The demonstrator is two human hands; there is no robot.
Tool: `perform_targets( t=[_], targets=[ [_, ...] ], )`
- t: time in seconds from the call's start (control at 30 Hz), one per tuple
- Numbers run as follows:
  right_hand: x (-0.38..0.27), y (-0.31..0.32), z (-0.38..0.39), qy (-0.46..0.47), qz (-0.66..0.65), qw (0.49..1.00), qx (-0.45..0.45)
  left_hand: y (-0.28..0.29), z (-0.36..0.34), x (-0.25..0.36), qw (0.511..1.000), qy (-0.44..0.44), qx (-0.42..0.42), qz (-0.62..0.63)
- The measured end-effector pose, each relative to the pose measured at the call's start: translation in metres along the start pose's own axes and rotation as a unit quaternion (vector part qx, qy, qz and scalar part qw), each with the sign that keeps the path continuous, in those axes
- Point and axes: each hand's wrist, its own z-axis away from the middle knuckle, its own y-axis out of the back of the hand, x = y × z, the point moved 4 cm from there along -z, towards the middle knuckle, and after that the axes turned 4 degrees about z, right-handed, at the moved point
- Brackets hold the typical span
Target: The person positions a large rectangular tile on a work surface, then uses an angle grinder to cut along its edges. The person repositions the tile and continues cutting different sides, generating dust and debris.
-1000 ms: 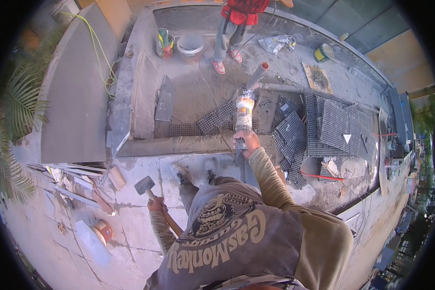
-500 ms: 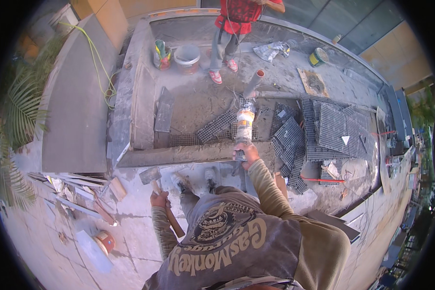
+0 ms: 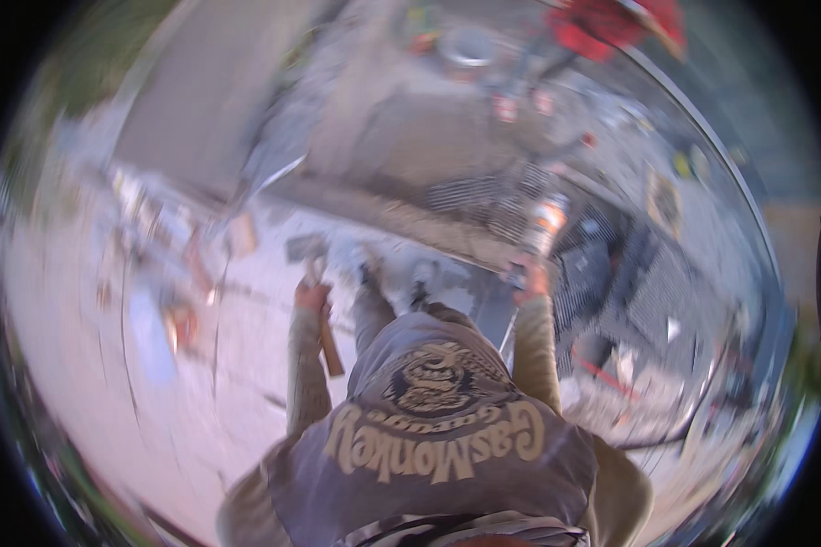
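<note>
The picture is smeared by motion. My left hand (image 3: pixel 312 299) is wrapped round the wooden handle of a mallet (image 3: pixel 306 249), just below its blocky grey head; the handle's end hangs down beside my forearm. In my right hand (image 3: pixel 531 281) I grip a tube-shaped tool (image 3: pixel 545 228) with an orange and white band and a dark grip end; its exact kind is unclear. The tool points away from me over a low ledge (image 3: pixel 401 214), towards dark gridded mats (image 3: pixel 497 205). My hands are well apart, on either side of my legs.
Another person in a red top (image 3: pixel 602 25) stands at the far side, near a bucket (image 3: pixel 467 47). More gridded mats (image 3: pixel 643 273) lie to the right with a red bar (image 3: pixel 607 378). Boards and scraps lie left, with an orange bucket (image 3: pixel 181 326).
My view has turned, so the scene lies tilted and the other person appears farther right. My right hand and the tube-shaped tool appear farther right; both hands keep their grips.
</note>
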Motion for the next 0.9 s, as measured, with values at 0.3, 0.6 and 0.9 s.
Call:
perform_targets(
  t=[0.3,0.6,0.9],
  targets=[
    [0.012,-0.021,-0.020,0.000,0.119,0.992,-0.033,0.087,-0.097,-0.010,0.982,0.037,0.153,-0.109],
    [0.033,-0.122,-0.062,-0.024,0.214,0.976,-0.014,0.098,-0.345,0.085,0.900,-0.106,0.199,-0.374],
    [0.086,-0.226,-0.126,0.018,0.238,0.970,0.050,0.052,-0.593,0.193,0.864,-0.226,0.145,-0.426]
  ],
)
